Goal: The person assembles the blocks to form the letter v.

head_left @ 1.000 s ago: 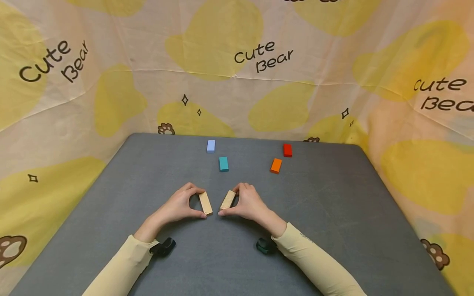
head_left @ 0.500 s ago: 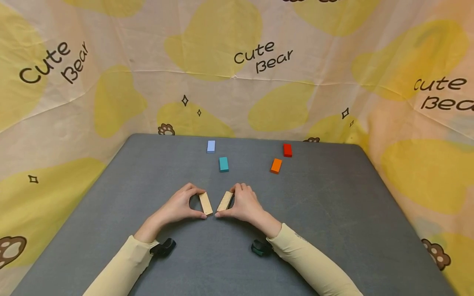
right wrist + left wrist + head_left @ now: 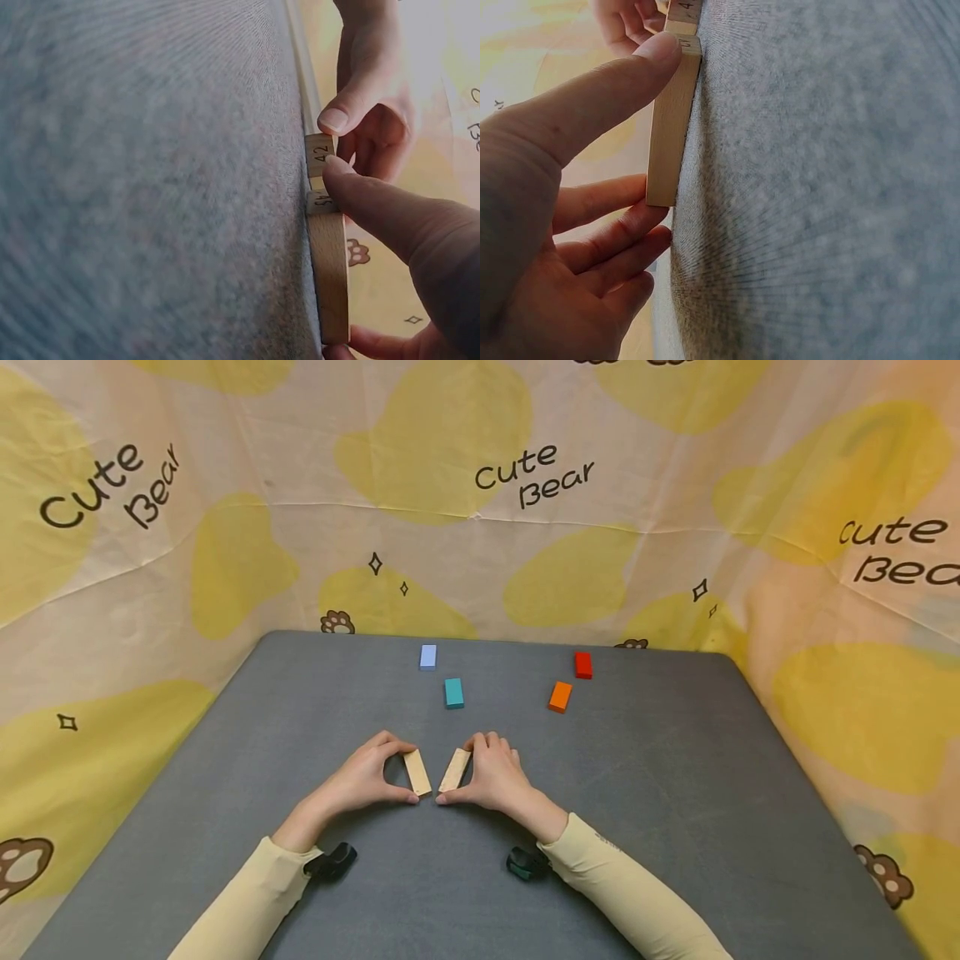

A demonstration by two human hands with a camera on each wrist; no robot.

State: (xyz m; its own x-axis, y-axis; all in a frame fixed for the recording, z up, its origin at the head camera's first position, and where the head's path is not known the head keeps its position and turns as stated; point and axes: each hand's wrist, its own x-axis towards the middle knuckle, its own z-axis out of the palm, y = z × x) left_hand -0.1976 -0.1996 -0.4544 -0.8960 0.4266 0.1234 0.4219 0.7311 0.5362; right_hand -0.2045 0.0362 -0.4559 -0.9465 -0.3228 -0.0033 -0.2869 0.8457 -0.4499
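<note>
Between thumb and fingers, my left hand [image 3: 365,774] pinches a plain wooden block [image 3: 417,773] by its two ends. My right hand [image 3: 497,775] pinches a second wooden block [image 3: 454,770] the same way. Both blocks lie on the grey table, a narrow gap between them, their near ends closer together than their far ends. In the right wrist view, numbers are printed on the end faces of the left block [image 3: 320,154] and the right block [image 3: 328,277]. My left thumb [image 3: 615,94] presses the near end of its block in the left wrist view.
Beyond the hands lie a light blue block [image 3: 428,657], a teal block [image 3: 453,693], an orange block [image 3: 559,697] and a red block [image 3: 583,665]. A patterned cloth [image 3: 450,460] hangs behind the table [image 3: 675,793]. Each wrist wears a black camera.
My right hand has slid its wooden block slightly left, closer to the other block. My left hand and its block have stayed in place.
</note>
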